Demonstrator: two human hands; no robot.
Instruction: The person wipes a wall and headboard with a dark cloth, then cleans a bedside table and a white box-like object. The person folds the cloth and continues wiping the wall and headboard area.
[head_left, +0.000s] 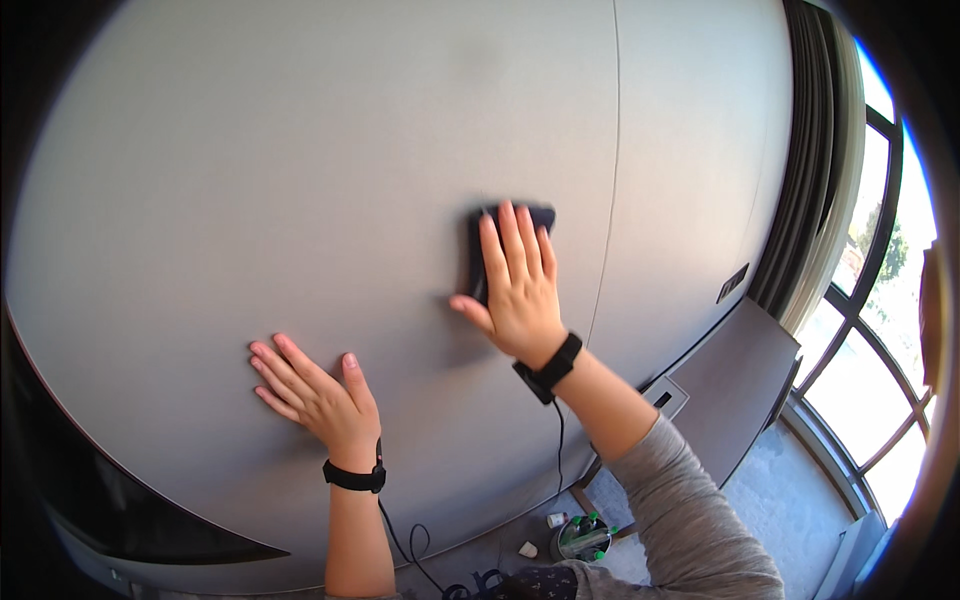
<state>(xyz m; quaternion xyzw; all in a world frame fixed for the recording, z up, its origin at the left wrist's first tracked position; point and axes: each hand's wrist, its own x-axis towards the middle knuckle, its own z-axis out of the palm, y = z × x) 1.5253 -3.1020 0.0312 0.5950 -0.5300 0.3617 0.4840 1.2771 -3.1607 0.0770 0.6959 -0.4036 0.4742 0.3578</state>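
A folded dark cloth lies flat against a light grey wall panel. Over it my right hand is spread, pressing it to the surface, with the thumb off its lower left edge. My left hand is lower and to the left, fingers apart and holding nothing; its fingertips are at the panel. Each wrist wears a black strap with a cable running down from it.
At right are a wall socket plate, a grey desk, dark curtains and a large window. A glossy black screen borders the lower left. Below stands a round container of several bottles.
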